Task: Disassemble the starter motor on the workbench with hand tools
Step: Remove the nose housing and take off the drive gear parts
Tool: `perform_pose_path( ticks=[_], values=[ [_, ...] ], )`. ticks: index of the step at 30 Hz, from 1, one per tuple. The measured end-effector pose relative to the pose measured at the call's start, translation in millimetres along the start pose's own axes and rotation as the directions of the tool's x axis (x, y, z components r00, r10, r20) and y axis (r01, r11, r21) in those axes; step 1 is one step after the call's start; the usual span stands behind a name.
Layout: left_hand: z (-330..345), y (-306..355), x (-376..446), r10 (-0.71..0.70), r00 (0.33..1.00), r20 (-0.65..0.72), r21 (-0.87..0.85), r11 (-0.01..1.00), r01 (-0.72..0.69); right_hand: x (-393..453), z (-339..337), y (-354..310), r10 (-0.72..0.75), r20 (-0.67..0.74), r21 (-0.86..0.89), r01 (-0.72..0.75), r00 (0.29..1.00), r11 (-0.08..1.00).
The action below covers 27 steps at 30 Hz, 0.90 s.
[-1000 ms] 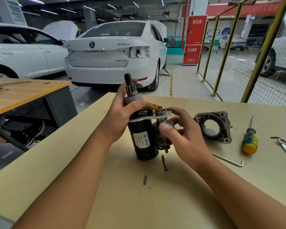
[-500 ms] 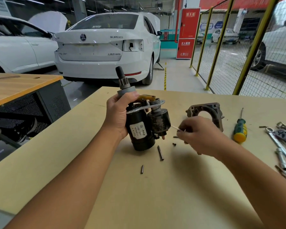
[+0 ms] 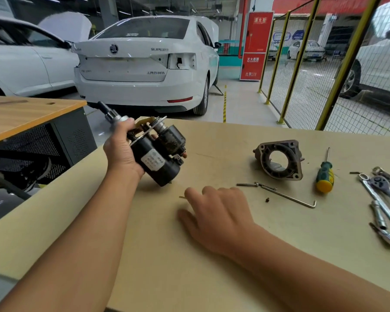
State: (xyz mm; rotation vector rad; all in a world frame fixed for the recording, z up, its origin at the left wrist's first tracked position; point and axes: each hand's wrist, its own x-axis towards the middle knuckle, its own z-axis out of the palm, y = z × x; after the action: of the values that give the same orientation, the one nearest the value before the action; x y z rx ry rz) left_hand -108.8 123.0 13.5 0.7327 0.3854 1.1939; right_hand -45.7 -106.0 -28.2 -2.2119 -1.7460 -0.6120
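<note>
Nearest, the right hand (image 3: pixel 214 212) lay palm-down on the workbench (image 3: pixel 167 266), fingers spread and relaxed, holding nothing; a thin pin (image 3: pixel 182 197) poked out just beyond its fingertips. Bare benchtop stretched between that hand and the near edge, and more lay open to its left, out to the bench's slanting left edge.

Further on, the left hand (image 3: pixel 122 152) gripped the starter motor (image 3: pixel 158 152), fingers curled round the upper end of its dark body near the shaft, which pointed up and left. The motor was tilted, its lower end just above or touching the bench; I could not tell which.

To the right, well apart from the motor, lay a long bolt (image 3: pixel 245 184), a bent rod (image 3: pixel 288 197) and a small screw (image 3: pixel 267 200). Behind them stood the removed end housing (image 3: pixel 278 159), and beside it a green-and-yellow screwdriver (image 3: pixel 324 174). Wrenches and sockets (image 3: pixel 383 203) crowded the bench's right side, up to the picture's edge.

Beyond the far edge stood a white car (image 3: pixel 144 64), a second bench (image 3: pixel 20 113) at left, and a yellow mesh fence (image 3: pixel 302 75) at right.
</note>
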Motion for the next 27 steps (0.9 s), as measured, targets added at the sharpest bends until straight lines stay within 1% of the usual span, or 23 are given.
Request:
perform_pose_path(
  ticks=[3,6,9,11,13,15,17,18,19,20,22,24,27],
  values=[
    [5,-4,-3,-0.014,1.0,-0.002,-0.012,1.0,0.014,13,3,24,0.06,0.027,-0.059,-0.059,0.998,0.997],
    [11,-10,-10,-0.041,0.998,0.037,-0.001,0.999,0.041,15,8,49,0.126,0.07,-0.071,-0.121,0.989,0.99],
    [17,-11,-16,-0.005,0.996,0.084,0.034,0.999,0.003,10,8,73,0.178,0.113,-0.048,-0.174,0.977,0.984],
    [20,-9,-19,0.012,0.994,0.106,0.075,0.997,-0.02,3,7,84,0.201,0.116,-0.058,-0.196,0.973,0.979],
    [21,-6,-20,0.052,0.986,0.16,0.12,0.99,-0.071,-2,5,90,0.23,0.116,-0.056,-0.225,0.966,0.973],
    [21,-2,-20,0.097,0.968,0.23,0.198,0.97,-0.144,-4,-1,92,0.308,0.083,0.012,-0.31,0.948,0.951],
    [20,3,-20,0.121,0.947,0.297,0.273,0.94,-0.205,-2,-12,98,0.429,-0.006,0.155,-0.423,0.904,0.893],
    [19,5,-19,0.13,0.934,0.333,0.309,0.921,-0.238,-1,-19,102,0.466,-0.029,0.237,-0.446,0.885,0.863],
    [19,7,-17,0.139,0.918,0.37,0.346,0.897,-0.275,-2,-26,108,0.462,-0.015,0.313,-0.435,0.887,0.844],
    [19,9,-17,0.142,0.902,0.408,0.381,0.871,-0.309,-4,-33,113,0.419,0.037,0.378,-0.401,0.907,0.834],
    [22,13,-17,0.116,0.875,0.47,0.45,0.821,-0.351,-10,-46,118,0.276,0.198,0.455,-0.337,0.941,0.824],
    [24,16,-17,0.056,0.862,0.504,0.511,0.785,-0.35,-13,-52,122,0.19,0.337,0.418,-0.328,0.922,0.847],
    [25,21,-18,-0.06,0.837,0.543,0.581,0.747,-0.324,-11,-52,126,0.163,0.453,0.269,-0.309,0.876,0.912]
  ],
)
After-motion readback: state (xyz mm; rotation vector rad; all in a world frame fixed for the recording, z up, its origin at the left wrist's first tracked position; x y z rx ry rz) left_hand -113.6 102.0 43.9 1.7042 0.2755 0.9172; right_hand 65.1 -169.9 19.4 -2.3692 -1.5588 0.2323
